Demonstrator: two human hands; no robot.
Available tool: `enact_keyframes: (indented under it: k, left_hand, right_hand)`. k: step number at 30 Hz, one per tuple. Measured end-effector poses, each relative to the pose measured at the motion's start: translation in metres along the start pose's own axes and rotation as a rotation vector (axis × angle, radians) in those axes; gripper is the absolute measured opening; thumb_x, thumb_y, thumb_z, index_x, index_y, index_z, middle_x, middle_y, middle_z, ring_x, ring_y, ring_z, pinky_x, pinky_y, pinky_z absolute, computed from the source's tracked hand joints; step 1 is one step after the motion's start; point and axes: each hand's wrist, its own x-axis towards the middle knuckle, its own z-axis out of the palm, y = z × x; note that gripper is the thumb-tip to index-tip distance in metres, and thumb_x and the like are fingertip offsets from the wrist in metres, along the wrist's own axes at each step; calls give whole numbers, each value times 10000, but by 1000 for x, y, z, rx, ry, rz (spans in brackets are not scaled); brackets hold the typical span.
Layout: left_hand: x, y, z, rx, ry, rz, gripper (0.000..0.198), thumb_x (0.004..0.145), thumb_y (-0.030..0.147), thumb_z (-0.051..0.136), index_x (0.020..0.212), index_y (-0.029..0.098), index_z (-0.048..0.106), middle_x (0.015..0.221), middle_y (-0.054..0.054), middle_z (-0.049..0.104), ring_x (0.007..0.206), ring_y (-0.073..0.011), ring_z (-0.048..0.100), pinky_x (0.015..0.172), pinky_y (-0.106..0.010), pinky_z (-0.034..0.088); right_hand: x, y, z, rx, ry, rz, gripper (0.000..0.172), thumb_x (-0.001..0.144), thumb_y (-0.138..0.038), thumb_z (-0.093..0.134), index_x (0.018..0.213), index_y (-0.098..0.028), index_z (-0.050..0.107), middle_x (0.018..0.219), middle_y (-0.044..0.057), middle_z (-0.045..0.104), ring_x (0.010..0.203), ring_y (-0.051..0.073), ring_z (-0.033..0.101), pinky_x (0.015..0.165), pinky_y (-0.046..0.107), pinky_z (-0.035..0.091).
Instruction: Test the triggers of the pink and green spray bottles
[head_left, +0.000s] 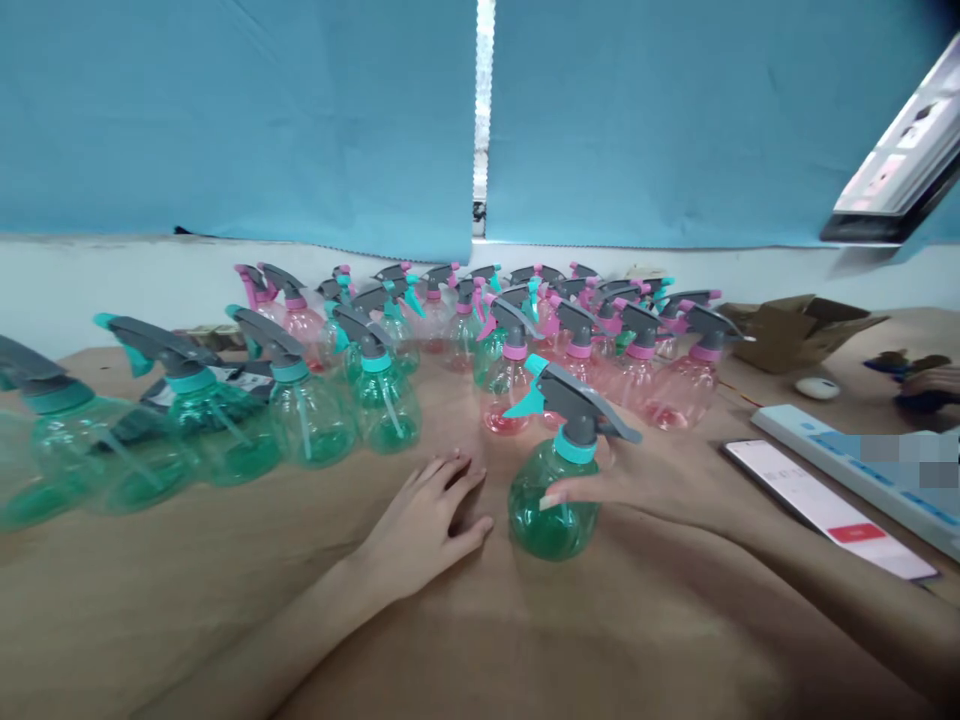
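A green spray bottle (553,530) with a grey and turquoise trigger head stands upright in front of me, some green liquid inside it. My right hand (626,482) is closed around it from the right, thumb across the front; its other fingers are mostly hidden behind the bottle. Just to the left, my left hand (424,520) lies on the wooden table (420,650), fingers spread and nothing in them. Beyond it, the nearest of several green spray bottles (388,410) closes a row running left. Pink spray bottles (684,388) stand grouped behind the held one.
On the right are a phone (814,500) with a lit screen, a long white and blue device (862,475), a white oval object (817,388) and an open cardboard box (802,330). Dark packaging (251,383) lies behind the left row. Blue curtains (240,120) hang at the back.
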Motion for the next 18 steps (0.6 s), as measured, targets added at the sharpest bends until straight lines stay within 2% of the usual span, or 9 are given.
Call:
enact_keyframes:
  k: [3,8,12,15,18]
  left_hand:
    - [0,0,-1,-17,19,9,488,873,425,489,1279,153,478,1333,-123,464,1246,-273,378,1007,-422,319]
    - [-1,0,0,-37,42,19,482,870,421,500,1260,138,494,1314,-135,479,1229,-279,396,998,-423,328]
    - [-3,1,0,-31,50,24,468,885,408,483,1260,129,492,1301,-142,486,1222,-278,402,998,-422,331]
    - [-9,0,-2,-22,51,15,431,899,372,468,1254,129,495,1292,-137,494,1212,-271,413,990,-415,345]
    - [-21,-5,-6,-7,52,-9,399,899,343,469,1239,137,506,1290,-132,495,1211,-277,415,980,-429,358]
  right_hand:
    - [-9,-3,-5,-31,-44,42,493,617,-454,733,1039,-270,560,872,4,647,763,197,629,633,302,525]
    - [-16,-11,-5,-113,-51,136,347,680,-454,680,937,-241,586,741,-3,664,617,180,631,542,295,497]
    - [-9,-19,0,-92,-50,166,318,698,-420,671,939,-227,596,846,32,696,739,221,658,599,321,514]
    - [1,-15,12,13,-42,126,354,706,-401,676,992,-216,577,931,40,695,850,216,649,711,331,517]
    - [14,-4,30,86,-12,36,369,726,-416,659,1022,-218,563,961,38,683,850,206,644,727,337,516]
